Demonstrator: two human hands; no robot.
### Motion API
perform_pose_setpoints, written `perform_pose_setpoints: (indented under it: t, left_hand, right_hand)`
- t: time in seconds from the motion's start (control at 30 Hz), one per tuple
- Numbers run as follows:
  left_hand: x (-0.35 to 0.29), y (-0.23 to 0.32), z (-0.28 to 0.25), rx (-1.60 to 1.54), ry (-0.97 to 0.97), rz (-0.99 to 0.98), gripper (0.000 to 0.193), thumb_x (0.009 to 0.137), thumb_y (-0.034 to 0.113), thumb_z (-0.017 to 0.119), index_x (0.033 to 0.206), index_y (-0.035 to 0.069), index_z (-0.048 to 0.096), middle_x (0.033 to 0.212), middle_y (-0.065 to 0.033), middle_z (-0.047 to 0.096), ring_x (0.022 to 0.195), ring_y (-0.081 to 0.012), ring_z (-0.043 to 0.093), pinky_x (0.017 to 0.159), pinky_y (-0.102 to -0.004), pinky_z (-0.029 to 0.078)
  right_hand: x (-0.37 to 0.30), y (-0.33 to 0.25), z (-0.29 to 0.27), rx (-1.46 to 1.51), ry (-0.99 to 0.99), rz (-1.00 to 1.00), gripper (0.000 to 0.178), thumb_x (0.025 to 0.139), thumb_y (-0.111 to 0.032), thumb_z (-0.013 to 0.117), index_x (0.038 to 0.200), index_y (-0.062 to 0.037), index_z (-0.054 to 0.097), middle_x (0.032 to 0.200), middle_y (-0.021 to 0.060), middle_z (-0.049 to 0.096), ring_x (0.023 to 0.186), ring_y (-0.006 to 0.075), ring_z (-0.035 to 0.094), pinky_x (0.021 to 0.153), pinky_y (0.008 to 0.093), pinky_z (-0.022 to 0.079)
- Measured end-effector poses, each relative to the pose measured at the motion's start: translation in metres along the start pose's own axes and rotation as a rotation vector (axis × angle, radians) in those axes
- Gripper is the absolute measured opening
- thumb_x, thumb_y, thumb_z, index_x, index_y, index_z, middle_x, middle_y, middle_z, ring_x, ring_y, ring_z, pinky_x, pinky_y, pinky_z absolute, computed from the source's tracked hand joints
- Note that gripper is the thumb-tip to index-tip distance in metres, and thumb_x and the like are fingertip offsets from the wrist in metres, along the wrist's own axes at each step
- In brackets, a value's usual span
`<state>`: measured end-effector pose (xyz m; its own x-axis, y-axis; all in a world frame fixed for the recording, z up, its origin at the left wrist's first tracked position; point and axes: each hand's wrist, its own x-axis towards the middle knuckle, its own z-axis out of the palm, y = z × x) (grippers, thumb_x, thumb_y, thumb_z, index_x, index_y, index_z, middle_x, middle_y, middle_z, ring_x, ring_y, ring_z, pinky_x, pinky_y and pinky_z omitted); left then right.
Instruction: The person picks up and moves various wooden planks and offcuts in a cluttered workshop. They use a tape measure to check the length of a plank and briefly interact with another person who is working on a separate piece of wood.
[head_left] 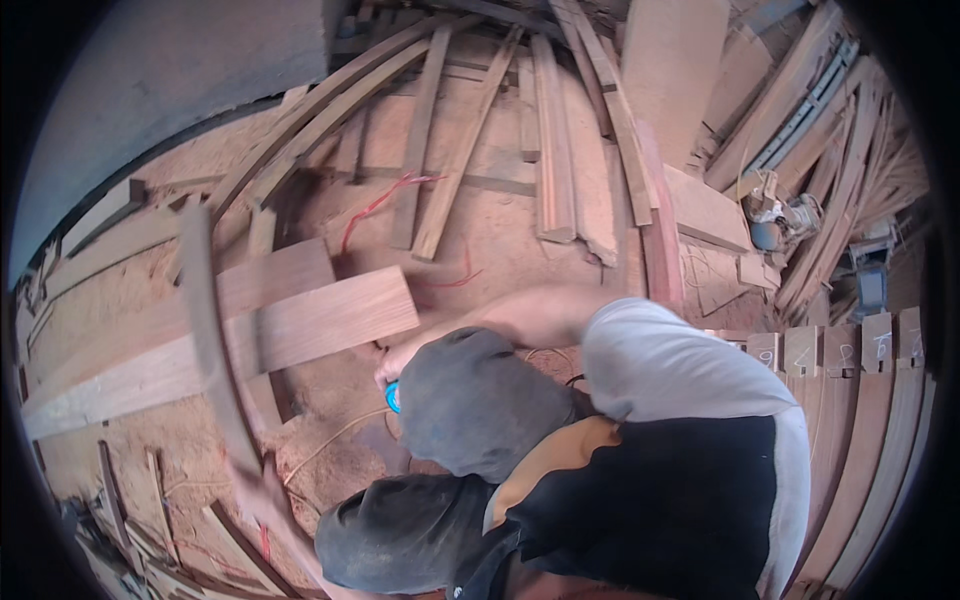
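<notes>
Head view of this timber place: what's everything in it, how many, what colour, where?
Slat: one, brown, left, blurred
Blue thing: one, blue, centre, partly hidden
Boards: two, reddish-brown, left, behind slat
Timber: many pieces, brown, mostly top and edges
Notched beams: at least five, brown, right
Panel: one, tan, top
Slab: one, grey, top left
Cord: count unclear, red, upper middle
Ground: one, reddish, middle
Knees: two, grey, lower middle
Shirt: one, black with pale sleeve, lower right
Left hand: one, bare, at slat's lower end
Right hand: one, bare, by blue thing
</notes>
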<state>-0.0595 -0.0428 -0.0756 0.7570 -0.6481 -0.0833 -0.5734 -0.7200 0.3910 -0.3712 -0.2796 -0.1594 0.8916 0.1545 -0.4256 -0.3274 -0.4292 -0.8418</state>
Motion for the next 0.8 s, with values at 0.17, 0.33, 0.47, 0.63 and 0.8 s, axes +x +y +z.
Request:
perform_pose_setpoints:
  t: [0.17, 0.33, 0.47, 0.63, 0.8]
  left_hand:
    - [-0.116, -0.029, -0.109, 0.125, 0.288, -0.369, 0.057, 0.096, 0.03, 0.076, 0.138, -0.004, 0.058, 0.129, -0.0236, 0.066, 0.105, -0.0345, 0.067, 0.095, -0.043, 0.054]
    - [-0.164, -0.09, -0.131, 0.17, 0.072, -0.475, 0.056, 0.096, 0.03, 0.075, 0.138, -0.003, 0.058, 0.128, -0.0237, 0.066, 0.105, -0.0343, 0.067, 0.095, -0.043, 0.054]
    - [-0.144, -0.103, -0.123, 0.19, -0.088, -0.369, 0.055, 0.097, 0.029, 0.075, 0.138, -0.003, 0.058, 0.128, -0.0237, 0.066, 0.105, -0.034, 0.067, 0.095, -0.043, 0.053]
    - [-0.083, -0.07, -0.112, 0.147, -0.279, -0.094, 0.054, 0.097, 0.029, 0.075, 0.138, -0.002, 0.058, 0.128, -0.0238, 0.066, 0.106, -0.0338, 0.066, 0.095, -0.043, 0.053]
    - [-0.021, -0.027, -0.108, 0.104, -0.407, 0.161, 0.053, 0.097, 0.028, 0.074, 0.139, -0.001, 0.058, 0.127, -0.0239, 0.066, 0.106, -0.0335, 0.066, 0.095, -0.043, 0.053]
  right_hand:
    - [-0.043, 0.036, 0.023, -0.085, 0.207, -0.081, 0.04, 0.1, -0.037, 0.068, 0.128, -0.0085, 0.065, 0.117, 0.0134, 0.071, 0.112, 0.0228, 0.066, 0.095, 0.0381, 0.053]
    - [-0.103, 0.038, 0.014, -0.027, 0.528, -0.057, 0.031, 0.102, -0.032, 0.066, 0.12, -0.0072, 0.07, 0.109, 0.0109, 0.074, 0.105, 0.0202, 0.069, 0.091, 0.0375, 0.054]
    - [-0.178, 0.043, 0.014, 0.342, 1.02, 0.269, 0.032, 0.102, -0.037, 0.064, 0.104, -0.0066, 0.075, 0.089, 0.0058, 0.075, 0.085, 0.0168, 0.07, 0.08, 0.033, 0.055]
    - [-0.164, 0.1, -0.058, 0.609, 1.313, 0.838, 0.061, 0.091, -0.052, 0.072, 0.122, -0.0004, 0.06, 0.117, 0.0175, 0.071, 0.101, 0.0261, 0.07, 0.09, 0.0423, 0.056]
    - [-0.061, 0.145, -0.106, 0.727, 1.881, 0.943, 0.082, 0.081, -0.049, 0.081, 0.131, 0.0047, 0.044, 0.117, 0.0239, 0.067, 0.084, 0.03, 0.073, 0.076, 0.0462, 0.06]
